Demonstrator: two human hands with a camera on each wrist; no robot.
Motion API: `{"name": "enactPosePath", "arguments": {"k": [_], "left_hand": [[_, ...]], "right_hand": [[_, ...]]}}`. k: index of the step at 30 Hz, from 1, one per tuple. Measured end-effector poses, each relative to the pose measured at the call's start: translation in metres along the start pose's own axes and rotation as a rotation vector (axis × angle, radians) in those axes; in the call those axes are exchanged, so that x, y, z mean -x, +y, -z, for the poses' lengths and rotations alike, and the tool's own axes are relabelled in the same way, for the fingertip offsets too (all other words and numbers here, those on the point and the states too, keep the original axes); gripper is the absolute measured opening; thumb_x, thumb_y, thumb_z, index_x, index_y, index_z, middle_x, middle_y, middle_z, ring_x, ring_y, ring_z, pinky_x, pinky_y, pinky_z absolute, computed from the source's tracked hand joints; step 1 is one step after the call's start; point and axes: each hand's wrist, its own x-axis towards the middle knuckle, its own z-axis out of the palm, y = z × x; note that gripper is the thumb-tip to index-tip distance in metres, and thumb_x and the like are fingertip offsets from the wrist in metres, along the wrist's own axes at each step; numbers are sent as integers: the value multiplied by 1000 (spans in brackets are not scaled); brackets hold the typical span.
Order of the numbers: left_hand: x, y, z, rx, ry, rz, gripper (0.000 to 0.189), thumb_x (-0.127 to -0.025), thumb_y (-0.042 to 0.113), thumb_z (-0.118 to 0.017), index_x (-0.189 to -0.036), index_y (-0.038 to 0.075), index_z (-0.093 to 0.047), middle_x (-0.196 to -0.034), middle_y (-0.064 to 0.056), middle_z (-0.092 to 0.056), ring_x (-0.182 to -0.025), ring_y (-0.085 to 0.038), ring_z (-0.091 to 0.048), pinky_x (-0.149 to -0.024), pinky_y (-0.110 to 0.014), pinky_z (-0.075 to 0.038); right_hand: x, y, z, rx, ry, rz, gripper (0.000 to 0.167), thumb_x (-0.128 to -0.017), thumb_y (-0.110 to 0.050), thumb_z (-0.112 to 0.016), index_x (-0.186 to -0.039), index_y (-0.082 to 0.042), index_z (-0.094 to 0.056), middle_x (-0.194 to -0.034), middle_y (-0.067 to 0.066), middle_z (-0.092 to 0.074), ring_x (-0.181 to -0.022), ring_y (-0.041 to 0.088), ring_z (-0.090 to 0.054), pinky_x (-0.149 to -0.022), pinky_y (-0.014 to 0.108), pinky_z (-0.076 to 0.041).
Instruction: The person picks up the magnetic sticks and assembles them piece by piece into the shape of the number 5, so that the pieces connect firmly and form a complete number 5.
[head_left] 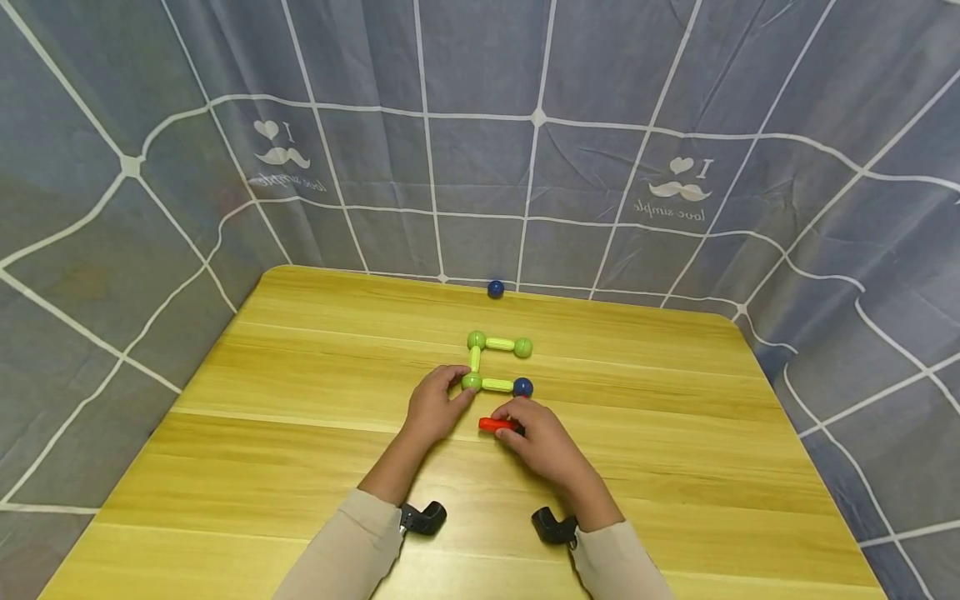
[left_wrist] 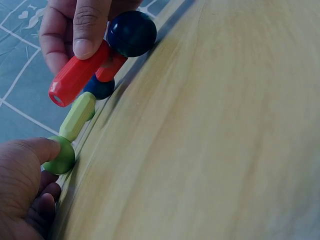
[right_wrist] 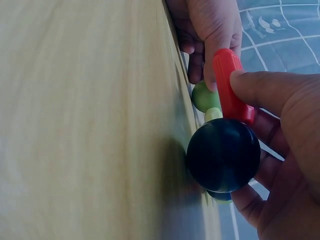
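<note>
My left hand (head_left: 437, 406) pinches the green ball (head_left: 472, 381) at the near corner of a stick-and-ball figure on the table. Yellow-green rods (head_left: 498, 385) join its green balls, and a blue ball (head_left: 523, 387) caps the near rod's right end. Just in front of that end, my right hand (head_left: 546, 442) holds a red rod (right_wrist: 230, 85) between thumb and fingers. A dark blue ball (right_wrist: 223, 155) sits at the red rod's end by the palm. The left wrist view shows a second red piece (left_wrist: 111, 69) behind, partly hidden; its attachment is unclear.
A loose blue ball (head_left: 496, 289) lies at the table's back edge. Grey curtains (head_left: 480, 167) with white lines rise behind and beside the wooden table (head_left: 300, 467). Each wrist carries a black camera mount (head_left: 555, 527).
</note>
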Motion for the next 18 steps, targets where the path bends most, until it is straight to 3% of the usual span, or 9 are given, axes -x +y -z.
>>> {"name": "enactPosePath", "arguments": {"k": [18], "left_hand": [[0,1,0,-2,3,-6,33,-92,26,-73,-120,8,-68,-112,-6,-65,-108,-24,-62,-95,-43,-47]], "right_hand": [[0,3,0,33,-35,36,13,-90,-16,-74,-102,-19,-71,-99,-11,-65,-94,11,-57,-88,37,-47]]}}
